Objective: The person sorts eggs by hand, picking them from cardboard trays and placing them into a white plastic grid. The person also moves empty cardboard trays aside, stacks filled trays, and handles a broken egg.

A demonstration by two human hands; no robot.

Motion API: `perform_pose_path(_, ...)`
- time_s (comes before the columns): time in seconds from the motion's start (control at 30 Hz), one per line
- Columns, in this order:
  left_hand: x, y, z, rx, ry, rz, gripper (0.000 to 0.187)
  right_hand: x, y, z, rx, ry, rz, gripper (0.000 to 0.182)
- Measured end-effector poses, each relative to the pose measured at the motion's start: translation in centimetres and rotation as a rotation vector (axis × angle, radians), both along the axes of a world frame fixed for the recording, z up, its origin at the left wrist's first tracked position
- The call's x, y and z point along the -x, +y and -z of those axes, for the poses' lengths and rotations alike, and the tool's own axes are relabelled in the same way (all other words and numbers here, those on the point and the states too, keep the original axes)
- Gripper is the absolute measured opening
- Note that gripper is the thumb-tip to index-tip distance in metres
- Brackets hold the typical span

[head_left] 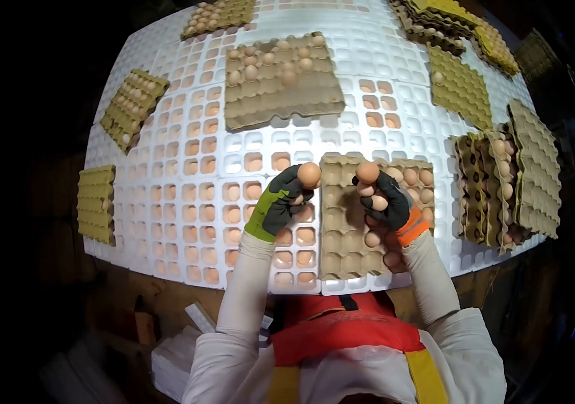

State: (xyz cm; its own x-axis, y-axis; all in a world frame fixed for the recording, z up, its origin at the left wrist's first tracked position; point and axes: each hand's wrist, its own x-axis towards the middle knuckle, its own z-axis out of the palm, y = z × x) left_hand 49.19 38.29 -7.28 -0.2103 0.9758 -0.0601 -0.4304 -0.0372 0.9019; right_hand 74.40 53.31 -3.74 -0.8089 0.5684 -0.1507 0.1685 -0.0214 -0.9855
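Note:
Two brown eggs rest in my left hand [286, 200], gloved in black and green: one egg [309, 175] at the fingertips and another lower in the palm. Below that hand lie filled cells of the white plastic tray [257, 145]. My right hand [388, 202], in a black glove with an orange cuff, is closed around several eggs, with one egg [367, 172] at its fingertips. It hovers over a cardboard egg tray [338, 222], whose left columns are bare while eggs sit in its right part, some hidden by the hand.
Beyond my hands lies another cardboard tray [280, 94] with several eggs. Stacked cardboard trays [536, 168] stand at the right. A tray [461, 84] lies at the back right, others [97, 202] at the left. The table's front edge is close to my body.

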Motion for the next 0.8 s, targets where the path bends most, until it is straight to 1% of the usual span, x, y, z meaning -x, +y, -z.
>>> perform_pose_path(0.03,0.7,-1.1,-0.8,-0.143,0.398,-0.111,0.04,1.7,-0.3,-0.4,0.198,0.018,0.019,0.044)
perform_pose_path(0.1,4.4,-4.4,-0.9,0.233,0.131,-0.157,0.039,5.0,-0.2,-1.1,0.588,0.035,0.063,0.039)
perform_pose_path(0.13,5.8,-5.0,-1.1,0.289,0.151,-0.267,0.035,7.0,-0.2,-1.8,0.462,-0.044,0.058,0.032)
perform_pose_path(0.17,7.2,-5.5,-1.4,0.346,0.17,-0.377,0.032,9.2,0.0,-2.2,0.34,-0.169,0.011,0.034)
perform_pose_path(0.2,10.0,-6.3,0.0,0.408,0.444,-0.429,0.034,11.1,0.1,-2.4,0.217,-0.295,-0.03,0.036)
perform_pose_path(0.23,11.0,-6.5,-0.2,0.466,0.932,-0.583,0.035,13.2,-0.3,-0.6,0.124,-0.187,0.028,0.039)
perform_pose_path(0.27,11.7,-6.4,-0.6,0.506,1.426,-0.724,0.035,15.3,0.0,0.7,-0.435,-0.217,0.047,0.039)
perform_pose_path(0.3,12.4,-5.7,-0.8,0.574,1.503,-0.65,0.034,17.7,-0.3,1.9,-0.588,-0.29,0.104,0.042)
perform_pose_path(0.33,12.9,-4.6,-1.0,0.641,1.577,-0.574,0.034,20.2,-0.6,0.9,-0.663,-0.453,0.051,0.044)
perform_pose_path(0.37,13.3,-3.8,-0.9,0.707,1.649,-0.494,0.034,22.6,-1.0,0.9,-0.733,-0.535,0.023,0.044)
perform_pose_path(0.4,13.9,-3.2,0.3,0.642,1.641,-0.464,0.027,24.7,-1.3,1.1,-0.803,-0.619,-0.002,0.043)
perform_pose_path(0.47,14.0,-2.0,0.2,0.71,1.694,-0.354,0.025,28.0,-0.8,4.4,-0.873,-0.877,-0.091,0.041)
perform_pose_path(0.5,14.1,-1.9,0.3,0.643,1.61,-0.419,0.02,27.7,-0.7,3.6,-0.709,-0.758,-0.03,0.039)
perform_pose_path(0.6,15.1,-2.2,1.4,0.557,1.404,-0.533,0.018,25.6,0.0,4.5,-0.746,-0.565,0.092,0.039)
perform_pose_path(0.63,15.2,-2.3,1.7,0.485,1.396,-0.575,0.019,25.3,0.3,4.8,-0.849,-0.655,-0.011,0.038)
perform_pose_path(0.67,15.1,-2.0,1.9,0.477,1.332,-0.576,0.026,25.0,0.3,5.2,-0.879,-0.652,0.01,0.041)
perform_pose_path(0.7,14.9,-1.9,1.6,0.401,1.252,-0.564,0.028,24.8,0.2,5.3,-0.91,-0.65,0.032,0.044)
perform_pose_path(0.73,14.8,-1.7,1.4,0.324,1.17,-0.563,0.03,24.6,0.5,5.3,-0.843,-0.533,0.153,0.046)
perform_pose_path(0.77,14.3,-1.3,1.4,0.325,1.07,-0.57,0.036,23.4,1.3,5.0,-0.517,-0.373,0.239,0.045)
perform_pose_path(0.8,14.2,-0.9,1.5,0.273,0.87,-0.505,0.034,22.2,1.9,4.3,-0.155,-0.149,0.366,0.044)
